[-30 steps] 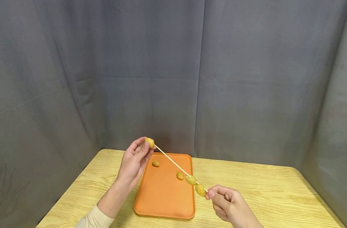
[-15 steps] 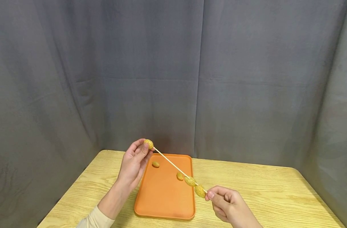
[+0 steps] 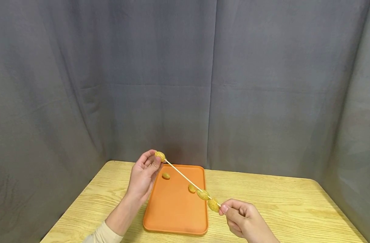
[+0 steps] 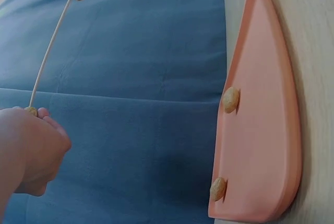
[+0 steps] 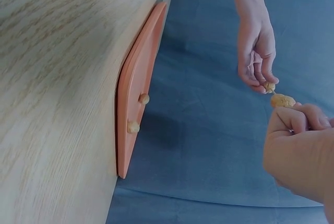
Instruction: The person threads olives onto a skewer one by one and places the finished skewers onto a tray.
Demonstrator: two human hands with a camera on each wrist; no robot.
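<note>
My left hand (image 3: pixel 145 173) pinches a yellow-brown oval ball (image 3: pixel 160 156) with a wrinkled surface between thumb and fingers. The upper end of a thin wooden skewer (image 3: pixel 183 175) meets this ball. From there the skewer slopes down to the right, to my right hand (image 3: pixel 245 217), which pinches its lower end. Two more such balls sit threaded on the skewer near the right fingers, an upper ball (image 3: pixel 203 194) and a lower ball (image 3: pixel 214 205). In the right wrist view, my right hand (image 5: pixel 297 143) hides most of the skewer.
An orange tray (image 3: pixel 175 216) lies on the wood-grain table (image 3: pixel 264 189) below the skewer. On it rest two loose balls, one near the far left corner (image 3: pixel 166 176) and one by the right side (image 3: pixel 192 188). Grey curtains (image 3: pixel 160 67) hang behind and at both sides.
Both hands have sunk slightly, the left a little more, with the skewer and its balls. Their grips look the same, and the tray's loose balls have stayed in place.
</note>
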